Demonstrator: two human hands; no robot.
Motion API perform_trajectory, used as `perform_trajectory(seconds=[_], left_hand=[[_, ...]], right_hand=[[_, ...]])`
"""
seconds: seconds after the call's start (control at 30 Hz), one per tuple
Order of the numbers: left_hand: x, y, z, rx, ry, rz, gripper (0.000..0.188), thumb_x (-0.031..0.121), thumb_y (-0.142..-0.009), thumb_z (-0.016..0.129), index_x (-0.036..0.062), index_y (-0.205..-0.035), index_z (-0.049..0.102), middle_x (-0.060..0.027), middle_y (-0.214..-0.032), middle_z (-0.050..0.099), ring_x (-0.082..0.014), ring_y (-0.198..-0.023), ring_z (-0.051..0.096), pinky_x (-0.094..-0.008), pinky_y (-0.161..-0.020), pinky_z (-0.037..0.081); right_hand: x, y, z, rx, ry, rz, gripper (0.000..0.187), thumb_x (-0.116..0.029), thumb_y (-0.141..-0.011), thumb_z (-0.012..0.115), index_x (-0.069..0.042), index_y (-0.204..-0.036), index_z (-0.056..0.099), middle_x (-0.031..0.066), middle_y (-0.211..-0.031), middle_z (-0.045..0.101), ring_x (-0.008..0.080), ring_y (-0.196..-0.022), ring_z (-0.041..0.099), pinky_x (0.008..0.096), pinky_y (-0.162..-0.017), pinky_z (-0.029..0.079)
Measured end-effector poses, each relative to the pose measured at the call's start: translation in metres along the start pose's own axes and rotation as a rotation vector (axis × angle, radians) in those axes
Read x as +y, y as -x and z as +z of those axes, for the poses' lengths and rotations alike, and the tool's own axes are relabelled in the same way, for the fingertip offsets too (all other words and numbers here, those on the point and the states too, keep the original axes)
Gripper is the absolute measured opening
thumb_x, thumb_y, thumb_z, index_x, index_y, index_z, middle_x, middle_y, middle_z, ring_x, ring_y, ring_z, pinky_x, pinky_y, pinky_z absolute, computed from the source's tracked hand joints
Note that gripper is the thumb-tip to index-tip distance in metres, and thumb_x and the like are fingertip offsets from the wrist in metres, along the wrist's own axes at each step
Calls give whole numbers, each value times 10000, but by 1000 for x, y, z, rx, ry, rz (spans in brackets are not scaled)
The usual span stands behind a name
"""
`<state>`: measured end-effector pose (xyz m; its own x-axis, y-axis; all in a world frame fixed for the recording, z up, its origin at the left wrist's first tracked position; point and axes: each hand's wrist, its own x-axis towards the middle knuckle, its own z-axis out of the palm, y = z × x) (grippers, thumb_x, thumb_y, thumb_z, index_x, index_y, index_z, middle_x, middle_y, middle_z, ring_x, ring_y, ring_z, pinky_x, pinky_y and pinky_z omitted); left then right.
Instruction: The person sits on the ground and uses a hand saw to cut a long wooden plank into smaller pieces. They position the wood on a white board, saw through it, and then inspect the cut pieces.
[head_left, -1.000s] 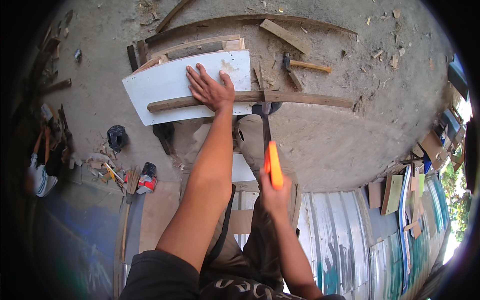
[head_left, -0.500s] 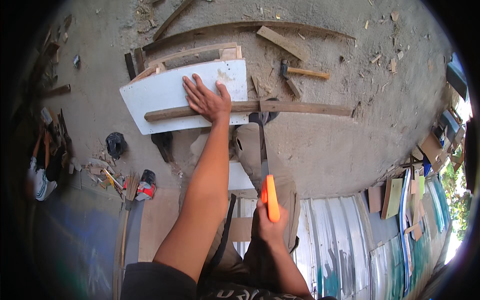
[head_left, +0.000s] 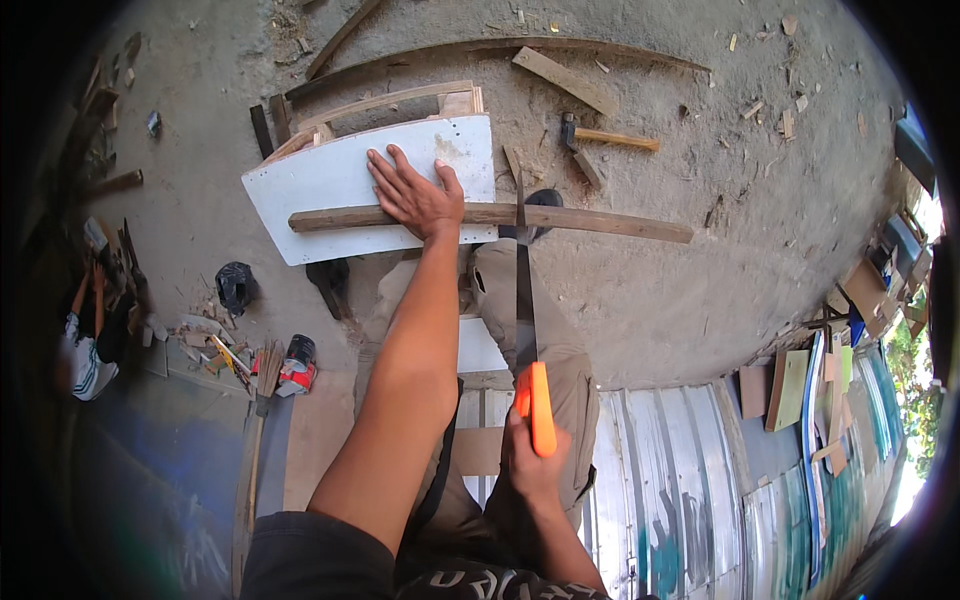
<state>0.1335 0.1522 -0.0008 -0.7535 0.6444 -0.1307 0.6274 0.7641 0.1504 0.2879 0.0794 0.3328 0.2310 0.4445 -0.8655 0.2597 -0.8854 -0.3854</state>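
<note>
Handsaw Across a Wooden Strip, Strip Pinned on White Board

The left hand (head_left: 418, 195) lies flat with fingers spread wide, its palm over the wooden strip (head_left: 590, 222) and its fingers on the white board (head_left: 320, 185); the right hand (head_left: 532, 455) is closed around the orange handle of the handsaw (head_left: 525, 300); the blade crosses the strip just past the board's right edge, its tip pointing away from the person; the strip lies along the near part of the board and sticks out to the right over a dark shoe (head_left: 545, 203).

The board tops a boxy wooden frame (head_left: 400, 95), whose far side shows an open gap below a pale rail; to the left on the ground sits a crumpled black plastic bag (head_left: 236, 287), its contents hidden; near it stands a black-and-red container (head_left: 298, 360), what it holds too small to tell, just beside a broom (head_left: 267, 375); wood scraps (head_left: 205, 335) lie loose beside these; a hammer (head_left: 612, 140) rests on the ground beyond the strip, its head near a short wooden block (head_left: 588, 170); at the far left another person (head_left: 90, 340) is partly in view.
</note>
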Motion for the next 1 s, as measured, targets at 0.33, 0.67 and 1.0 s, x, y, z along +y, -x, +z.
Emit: perform_trajectory(seconds=[0.33,0.67,1.0], left_hand=[[-1,6,-7,28,27,-15,774,370,-881,586,89,-1531,273,-198,-1634,186,-344,-1515,183,-536,-1183,167],[16,-51,8,151,163,-50,503,309,-931,544,83,-1374,471,-129,-1566,367,-297,-1491,268,-567,-1170,164],[27,-49,4,85,83,-102,469,326,-888,557,157,-1325,533,-43,-1530,418,-268,-1503,247,-565,-1183,149]], right_hand=[[14,-138,52,17,157,-315,263,-149,-901,677,25,-737,569,53,-570,503,110,-558,428,326,-532,387],[-47,-167,64,-110,143,-385,182,-128,-869,687,35,-802,639,129,-616,614,165,-555,572,344,-567,453],[-61,-146,50,-116,147,-251,210,-123,-905,662,33,-775,611,94,-602,554,128,-566,494,326,-557,420]])
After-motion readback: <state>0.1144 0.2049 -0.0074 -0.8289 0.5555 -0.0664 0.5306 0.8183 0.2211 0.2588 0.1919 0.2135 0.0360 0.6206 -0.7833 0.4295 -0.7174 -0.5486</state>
